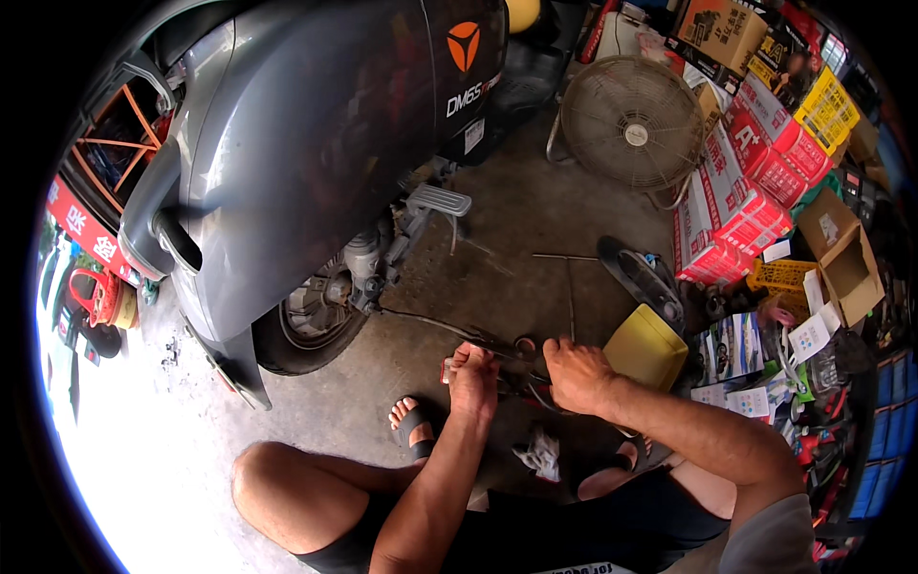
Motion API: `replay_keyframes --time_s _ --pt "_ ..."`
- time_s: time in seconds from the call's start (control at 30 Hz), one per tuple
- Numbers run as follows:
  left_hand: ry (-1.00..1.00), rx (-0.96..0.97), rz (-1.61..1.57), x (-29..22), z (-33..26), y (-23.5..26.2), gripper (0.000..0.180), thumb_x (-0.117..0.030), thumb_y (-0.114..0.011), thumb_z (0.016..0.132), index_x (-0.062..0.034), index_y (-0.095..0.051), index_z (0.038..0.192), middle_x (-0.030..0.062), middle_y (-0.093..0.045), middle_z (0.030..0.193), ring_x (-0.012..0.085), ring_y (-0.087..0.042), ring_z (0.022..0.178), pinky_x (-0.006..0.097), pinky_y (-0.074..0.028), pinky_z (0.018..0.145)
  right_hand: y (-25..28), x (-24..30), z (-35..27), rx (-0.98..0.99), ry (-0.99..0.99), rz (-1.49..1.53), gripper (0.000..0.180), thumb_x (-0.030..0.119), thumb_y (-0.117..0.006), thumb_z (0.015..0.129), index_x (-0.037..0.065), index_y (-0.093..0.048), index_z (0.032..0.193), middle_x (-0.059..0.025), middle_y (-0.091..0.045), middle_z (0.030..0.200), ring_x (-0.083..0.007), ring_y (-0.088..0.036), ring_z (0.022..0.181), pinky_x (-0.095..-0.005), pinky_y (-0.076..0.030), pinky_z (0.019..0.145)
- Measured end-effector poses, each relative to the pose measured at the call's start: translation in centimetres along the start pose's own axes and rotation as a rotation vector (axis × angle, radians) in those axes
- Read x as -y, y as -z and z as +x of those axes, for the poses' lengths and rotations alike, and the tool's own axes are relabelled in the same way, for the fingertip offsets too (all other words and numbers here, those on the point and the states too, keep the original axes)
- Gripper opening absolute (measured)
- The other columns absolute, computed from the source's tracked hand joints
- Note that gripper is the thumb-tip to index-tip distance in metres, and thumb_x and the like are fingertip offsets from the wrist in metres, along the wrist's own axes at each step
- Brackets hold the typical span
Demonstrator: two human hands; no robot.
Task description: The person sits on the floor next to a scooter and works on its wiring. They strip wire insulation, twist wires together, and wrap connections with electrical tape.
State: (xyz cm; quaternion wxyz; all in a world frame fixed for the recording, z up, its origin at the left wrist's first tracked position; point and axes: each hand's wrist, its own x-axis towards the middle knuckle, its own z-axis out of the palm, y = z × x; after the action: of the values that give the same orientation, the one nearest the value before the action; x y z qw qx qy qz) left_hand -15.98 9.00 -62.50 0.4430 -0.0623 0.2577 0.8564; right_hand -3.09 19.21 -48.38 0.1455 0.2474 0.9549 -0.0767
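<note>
A dark cable runs from the hub of the wheel on a grey scooter to my left hand. The fingers of that hand are pinched around the cable's end part. To its right, my right hand is closed, its knuckles turned up; what sits inside the fist is hidden. A small brownish ring, perhaps a tape roll, shows between the two hands. Dark tools with reddish parts lie on the floor just beneath them, too cluttered to name. Beside my right hand stands a yellow tray.
A T-shaped metal rod and a dark plastic cover lie beyond the tray. A floor fan and red-and-white cartons stand at the far right. A crumpled rag lies between my feet.
</note>
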Motion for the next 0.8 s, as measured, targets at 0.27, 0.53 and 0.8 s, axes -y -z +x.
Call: replay_keyframes --time_s 0.27,0.53,0.8 --pt "0.005 -0.013 0.005 -0.1 -0.6 -0.9 0.009 -0.005 -0.055 0.09 -0.0132 -0.057 0.086 -0.004 -0.057 0.082 0.007 -0.049 0.071 0.023 -0.039 0.067 0.4 0.3 -0.6 -0.01 0.004 0.028 0.033 0.01 -0.057 0.071 -0.006 -0.048 0.098 -0.0261 -0.055 0.097 -0.0412 -0.063 0.083 -0.0479 -0.051 0.073" --pt "-0.005 0.049 0.003 -0.1 -0.4 -0.1 0.006 -0.01 -0.055 0.091 -0.0108 -0.056 0.086 -0.0032 -0.056 0.08 0.0077 -0.046 0.067 0.025 -0.041 0.067 1.2 1.0 -0.5 0.104 -0.028 0.042 0.036 0.012 -0.055 0.075 -0.005 -0.048 0.105 -0.0249 -0.057 0.101 -0.0381 -0.063 0.09 -0.0452 -0.051 0.077" --pt "0.004 0.024 0.004 -0.1 -0.4 -0.1 0.01 -0.005 -0.056 0.089 -0.0123 -0.057 0.082 -0.0026 -0.057 0.079 0.0085 -0.051 0.072 0.024 -0.041 0.069 0.3 1.1 -0.2 0.118 -0.055 -0.003 0.042 0.012 -0.058 0.075 -0.004 -0.045 0.112 -0.0227 -0.057 0.103 -0.035 -0.064 0.091 -0.0419 -0.052 0.078"
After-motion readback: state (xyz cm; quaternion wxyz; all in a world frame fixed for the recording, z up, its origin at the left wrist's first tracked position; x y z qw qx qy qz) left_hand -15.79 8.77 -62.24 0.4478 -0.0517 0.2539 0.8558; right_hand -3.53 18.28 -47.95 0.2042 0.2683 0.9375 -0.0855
